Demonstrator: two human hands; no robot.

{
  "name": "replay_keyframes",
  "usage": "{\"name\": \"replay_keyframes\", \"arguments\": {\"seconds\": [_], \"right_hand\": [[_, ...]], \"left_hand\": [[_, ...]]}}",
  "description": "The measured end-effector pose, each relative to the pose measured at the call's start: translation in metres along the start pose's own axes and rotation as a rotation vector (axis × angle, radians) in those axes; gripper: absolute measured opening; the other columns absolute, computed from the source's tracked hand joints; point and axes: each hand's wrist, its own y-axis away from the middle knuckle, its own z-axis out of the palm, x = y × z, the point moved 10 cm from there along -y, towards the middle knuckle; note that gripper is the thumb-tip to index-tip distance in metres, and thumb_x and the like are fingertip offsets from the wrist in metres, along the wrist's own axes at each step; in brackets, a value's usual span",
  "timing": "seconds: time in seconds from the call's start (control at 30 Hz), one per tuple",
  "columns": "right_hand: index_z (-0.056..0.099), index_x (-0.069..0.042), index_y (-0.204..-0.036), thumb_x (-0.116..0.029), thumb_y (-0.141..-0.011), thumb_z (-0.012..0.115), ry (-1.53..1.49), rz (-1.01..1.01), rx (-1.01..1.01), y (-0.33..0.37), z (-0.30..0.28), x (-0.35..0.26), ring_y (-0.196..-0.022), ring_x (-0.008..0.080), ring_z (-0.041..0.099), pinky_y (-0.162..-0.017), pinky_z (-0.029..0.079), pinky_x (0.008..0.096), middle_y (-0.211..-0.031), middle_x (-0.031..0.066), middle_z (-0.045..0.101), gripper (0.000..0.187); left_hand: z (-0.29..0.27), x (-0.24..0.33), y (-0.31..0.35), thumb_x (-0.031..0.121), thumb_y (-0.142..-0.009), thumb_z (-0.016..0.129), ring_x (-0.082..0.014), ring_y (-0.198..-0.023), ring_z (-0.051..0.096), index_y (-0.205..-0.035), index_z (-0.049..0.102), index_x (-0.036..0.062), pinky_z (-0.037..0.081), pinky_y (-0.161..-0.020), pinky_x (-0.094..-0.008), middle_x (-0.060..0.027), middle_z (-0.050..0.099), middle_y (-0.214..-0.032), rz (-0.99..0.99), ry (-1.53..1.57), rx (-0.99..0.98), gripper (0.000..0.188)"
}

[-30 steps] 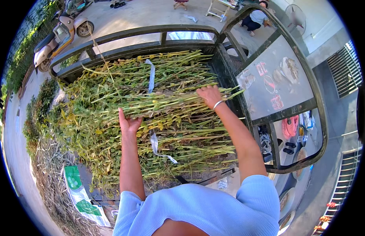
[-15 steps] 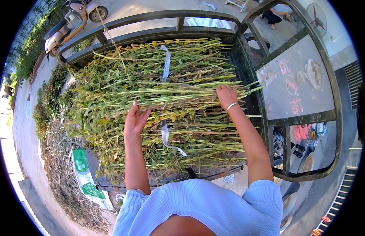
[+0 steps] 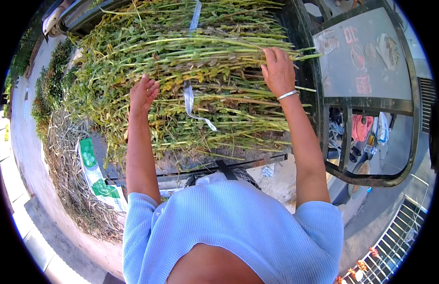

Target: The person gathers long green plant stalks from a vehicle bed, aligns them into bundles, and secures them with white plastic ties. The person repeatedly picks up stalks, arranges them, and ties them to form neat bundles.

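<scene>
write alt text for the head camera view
A bare left hand and right hand, a silver bangle on the right wrist, reach over spread leafy green stalks. A pale strip lies on them; a dark metal frame stands at right.

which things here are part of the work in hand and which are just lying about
Part of the work:
leafy stalks, with the right hand at their bare ends and the left hand by the leaves
pale strip, probably

Lying about:
green-and-white sack
dry plant heap
pink cloth
</scene>
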Motion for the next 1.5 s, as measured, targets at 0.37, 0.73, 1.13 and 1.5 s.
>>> {"name": "replay_keyframes", "arguments": {"seconds": [0.37,0.73,1.13,1.5], "right_hand": [[0.052,-0.007,-0.122,-0.018,-0.069,0.076,-0.128,0.149,-0.455,0.257,0.099,-0.078,-0.12,0.0326,0.045,-0.094,0.041,0.0473,-0.127,0.0153,0.048,0.059],[0.042,-0.011,-0.134,-0.011,-0.079,0.066,0.153,0.151,-0.701,0.229,0.174,-0.018,-0.123,0.0345,0.042,-0.092,0.039,0.0497,-0.136,0.0186,0.043,0.06],[0.05,-0.011,-0.121,-0.022,-0.071,0.073,0.081,0.136,-1.06,0.249,0.2,-0.011,-0.075,0.0319,0.064,-0.067,0.049,0.048,-0.074,0.011,0.065,0.056],[0.054,-0.004,-0.101,-0.016,-0.066,0.072,0.015,-0.159,-0.951,0.181,0.095,-0.067,-0.068,0.031,0.065,-0.053,0.05,0.0439,-0.069,0.0115,0.064,0.041]], "left_hand": [[-0.137,-0.245,0.167,0.012,-0.092,0.059,-0.0102,-0.054,0.052,-0.081,0.055,0.0056,0.043,-0.046,-0.0211,-0.0005,0.056,-0.068,-0.168,0.081,0.236,0.014],[-0.097,-0.346,0.173,0.048,-0.084,0.066,-0.0306,-0.1,0.056,-0.134,0.035,0.0197,0.055,-0.074,-0.0367,-0.018,0.046,-0.119,-0.646,0.47,0.242,0.065],[-0.112,-0.359,0.158,0.048,-0.091,0.056,-0.0318,-0.102,0.056,-0.127,0.041,0.0142,0.053,-0.079,-0.0397,-0.0196,0.049,-0.118,-0.692,0.427,0.229,0.052],[-0.084,-0.368,0.186,0.07,-0.078,0.054,-0.0291,-0.139,0.025,-0.15,0.005,0.0175,0.032,-0.106,-0.0515,-0.0112,0.018,-0.154,-0.58,0.38,-0.06,0.102]]}}
